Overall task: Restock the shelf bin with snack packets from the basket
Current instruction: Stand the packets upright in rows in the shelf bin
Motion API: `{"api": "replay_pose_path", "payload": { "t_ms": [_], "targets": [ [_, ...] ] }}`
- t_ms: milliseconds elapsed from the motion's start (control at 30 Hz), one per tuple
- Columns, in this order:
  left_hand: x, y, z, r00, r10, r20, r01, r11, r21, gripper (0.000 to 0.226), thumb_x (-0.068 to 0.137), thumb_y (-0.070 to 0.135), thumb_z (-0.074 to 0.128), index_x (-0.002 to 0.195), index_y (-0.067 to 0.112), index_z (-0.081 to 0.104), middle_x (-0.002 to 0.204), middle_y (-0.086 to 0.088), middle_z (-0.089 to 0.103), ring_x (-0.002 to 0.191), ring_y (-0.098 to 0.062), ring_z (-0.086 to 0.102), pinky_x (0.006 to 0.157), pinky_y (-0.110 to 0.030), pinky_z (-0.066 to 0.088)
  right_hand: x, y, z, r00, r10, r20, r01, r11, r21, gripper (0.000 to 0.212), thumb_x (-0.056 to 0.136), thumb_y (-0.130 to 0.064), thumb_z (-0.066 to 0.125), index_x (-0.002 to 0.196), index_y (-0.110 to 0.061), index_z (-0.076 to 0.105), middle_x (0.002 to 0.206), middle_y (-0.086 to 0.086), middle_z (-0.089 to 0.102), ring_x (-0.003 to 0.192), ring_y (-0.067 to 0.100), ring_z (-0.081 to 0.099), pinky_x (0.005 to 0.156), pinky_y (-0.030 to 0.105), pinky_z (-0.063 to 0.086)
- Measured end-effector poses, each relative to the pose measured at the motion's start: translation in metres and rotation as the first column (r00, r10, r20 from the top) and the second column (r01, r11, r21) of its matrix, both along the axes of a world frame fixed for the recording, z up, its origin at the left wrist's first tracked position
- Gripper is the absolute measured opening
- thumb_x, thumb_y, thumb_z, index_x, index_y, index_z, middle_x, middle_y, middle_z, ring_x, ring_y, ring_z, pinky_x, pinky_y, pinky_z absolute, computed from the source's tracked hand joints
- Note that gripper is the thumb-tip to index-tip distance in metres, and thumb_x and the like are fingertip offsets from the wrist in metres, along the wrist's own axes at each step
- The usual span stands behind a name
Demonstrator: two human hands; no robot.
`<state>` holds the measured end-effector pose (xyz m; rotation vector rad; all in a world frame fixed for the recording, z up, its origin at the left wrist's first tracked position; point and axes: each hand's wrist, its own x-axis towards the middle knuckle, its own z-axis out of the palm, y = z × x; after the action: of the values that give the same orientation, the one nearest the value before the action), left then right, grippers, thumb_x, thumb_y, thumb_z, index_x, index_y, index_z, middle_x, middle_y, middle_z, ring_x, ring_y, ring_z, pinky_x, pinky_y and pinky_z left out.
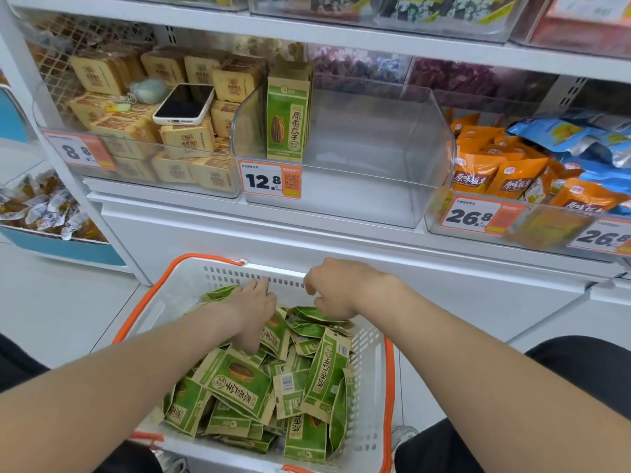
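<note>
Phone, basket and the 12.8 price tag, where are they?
Phone (184,104): head view, on its dark screen.
Basket (160,310): head view, on its white left wall.
12.8 price tag (263,181): head view, on the printed number.

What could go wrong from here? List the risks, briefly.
The standing packets rest against the clear bin's left wall; sliding more in could topple them.
The phone lies loose on the neighbouring bin's tan packets and could be knocked.
The basket's packets lie jumbled, some face-down, so they may be shelved backwards.
</note>
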<state>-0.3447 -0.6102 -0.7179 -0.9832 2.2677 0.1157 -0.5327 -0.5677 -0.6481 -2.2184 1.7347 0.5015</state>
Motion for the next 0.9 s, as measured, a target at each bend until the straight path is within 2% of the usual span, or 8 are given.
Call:
{"api": "replay_pose_path", "payload": {
  "t_ms": [100, 200, 300, 467, 633, 733, 800, 900],
  "targets": [
    [-0.001, -0.009, 0.026, 0.997, 0.053, -0.059, -0.051, 0.998, 0.03, 0.082, 0.08, 0.036, 0.076, 0.148, 0.011, 0.037, 0.144, -0.014, 0.034, 0.139, -0.035, 0.029, 0.118, -0.048, 0.035, -0.008, -0.003, 0.006, 0.998, -0.051, 0.02, 0.052, 0.998, -0.031, 0.027, 0.104, -0.021, 0.048, 0.124, -0.016, 0.066, 0.122, 0.009, 0.061, 0.101, 0.034, 0.066, 0.083, 0.043, 0.058],
    [-0.007, -0.017, 0.053, 0.958, 0.128, -0.257, -0.104, 0.989, 0.106, 0.082, 0.07, 0.043, 0.084, 0.137, 0.021, 0.042, 0.124, -0.003, 0.048, 0.122, -0.027, 0.041, 0.1, -0.043, 0.045, -0.014, -0.005, 0.018, 0.979, -0.167, 0.117, 0.165, 0.986, 0.027, 0.04, 0.111, -0.038, 0.036, 0.121, -0.013, 0.066, 0.123, 0.011, 0.065, 0.107, 0.033, 0.063, 0.093, 0.045, 0.054],
    [-0.009, -0.022, 0.068, 0.779, 0.263, -0.569, -0.191, 0.964, 0.184, 0.083, 0.063, 0.036, 0.087, 0.128, 0.028, 0.036, 0.108, 0.005, 0.051, 0.108, -0.023, 0.05, 0.083, -0.039, 0.049, -0.019, -0.007, 0.031, 0.937, -0.302, 0.175, 0.301, 0.953, 0.034, 0.047, 0.113, -0.043, 0.029, 0.135, -0.011, 0.055, 0.132, 0.015, 0.062, 0.119, 0.035, 0.058, 0.096, 0.042, 0.048],
    [-0.01, -0.021, 0.075, 0.499, 0.42, -0.758, -0.303, 0.904, 0.301, 0.078, 0.062, 0.024, 0.089, 0.112, 0.025, 0.028, 0.102, -0.006, 0.056, 0.082, -0.022, 0.059, 0.056, -0.034, 0.042, -0.026, -0.013, 0.039, 0.567, -0.581, 0.584, 0.663, 0.743, 0.096, 0.036, 0.105, -0.037, 0.052, 0.132, -0.02, 0.035, 0.109, 0.014, 0.066, 0.091, 0.036, 0.075, 0.075, 0.046, 0.063],
    [-0.001, -0.028, 0.084, 0.394, 0.535, -0.747, -0.338, 0.84, 0.424, 0.085, 0.062, 0.042, 0.101, 0.119, 0.028, 0.039, 0.106, -0.001, 0.071, 0.089, -0.02, 0.072, 0.075, -0.041, 0.06, -0.029, -0.017, 0.049, 0.303, -0.57, 0.764, 0.744, 0.643, 0.184, 0.014, 0.089, 0.003, 0.063, 0.097, -0.006, 0.07, 0.094, 0.018, 0.078, 0.075, 0.027, 0.079, 0.072, 0.042, 0.065],
    [-0.002, -0.025, 0.101, 0.375, 0.576, -0.727, -0.293, 0.817, 0.496, 0.048, 0.09, 0.067, 0.068, 0.112, 0.024, 0.072, 0.103, 0.005, 0.078, 0.096, -0.015, 0.075, 0.091, -0.038, 0.06, -0.028, -0.017, 0.057, 0.284, -0.515, 0.809, 0.724, 0.668, 0.172, 0.01, 0.091, 0.002, 0.072, 0.089, -0.007, 0.078, 0.086, 0.016, 0.078, 0.068, 0.022, 0.074, 0.074, 0.04, 0.066],
    [-0.009, -0.02, 0.11, 0.258, 0.617, -0.744, -0.31, 0.782, 0.541, 0.062, 0.104, 0.066, 0.04, 0.107, 0.017, 0.077, 0.102, 0.002, 0.079, 0.099, -0.017, 0.075, 0.094, -0.035, 0.057, -0.025, -0.018, 0.062, 0.317, -0.457, 0.831, 0.716, 0.69, 0.106, 0.012, 0.091, -0.002, 0.074, 0.088, -0.013, 0.078, 0.084, 0.012, 0.078, 0.07, 0.021, 0.075, 0.071, 0.038, 0.064],
    [-0.02, -0.015, 0.107, 0.046, 0.635, -0.771, -0.302, 0.745, 0.595, 0.069, 0.108, 0.061, 0.034, 0.101, 0.008, 0.077, 0.094, -0.011, 0.08, 0.088, -0.024, 0.076, 0.088, -0.043, 0.059, -0.019, -0.018, 0.07, 0.256, -0.383, 0.888, 0.741, 0.667, 0.074, 0.012, 0.092, -0.005, 0.072, 0.094, -0.016, 0.076, 0.083, 0.008, 0.077, 0.077, 0.022, 0.077, 0.068, 0.033, 0.063]
  ]
}}
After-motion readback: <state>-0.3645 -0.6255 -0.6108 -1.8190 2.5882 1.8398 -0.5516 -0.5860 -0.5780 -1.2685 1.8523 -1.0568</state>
